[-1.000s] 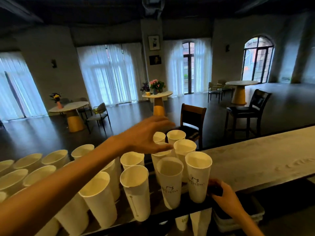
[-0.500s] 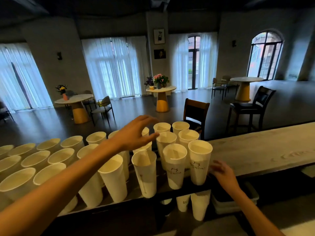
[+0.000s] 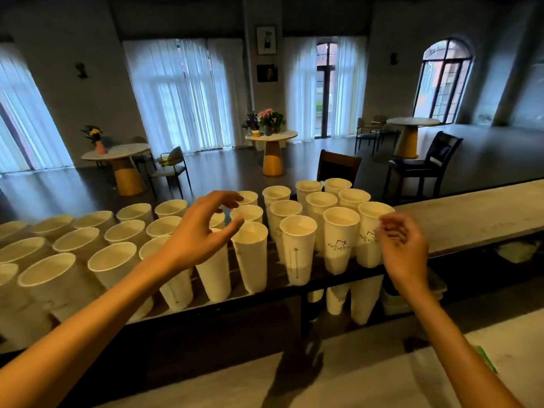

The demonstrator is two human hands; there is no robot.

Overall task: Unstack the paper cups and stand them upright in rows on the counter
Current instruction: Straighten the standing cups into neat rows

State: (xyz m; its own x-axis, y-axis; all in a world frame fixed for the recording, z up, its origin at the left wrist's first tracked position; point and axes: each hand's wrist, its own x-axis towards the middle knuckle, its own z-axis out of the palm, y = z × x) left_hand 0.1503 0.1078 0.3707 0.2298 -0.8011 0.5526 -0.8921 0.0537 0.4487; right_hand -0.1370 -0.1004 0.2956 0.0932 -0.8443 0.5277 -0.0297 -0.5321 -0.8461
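Several white paper cups (image 3: 297, 248) stand upright in rows on the dark counter (image 3: 265, 293), open mouths up, filling it from the far left to the middle. My left hand (image 3: 200, 231) hovers above the cups in the middle rows, fingers loosely spread and holding nothing. My right hand (image 3: 403, 248) is raised beside the rightmost front cup (image 3: 371, 234); its fingertips are at that cup's rim and side, and whether they touch it I cannot tell. Neither hand holds a cup.
To the right of the cups runs a pale raised counter top (image 3: 471, 216). Under the counter stand more cups (image 3: 362, 301) and a tray (image 3: 412, 295). Beyond the counter are a wooden chair (image 3: 338, 167), a black stool (image 3: 424, 166) and round café tables (image 3: 272, 148).
My right hand has risen from the counter's front edge to the rightmost front cup. My left hand has stayed above the middle cups while the view tipped down and back.
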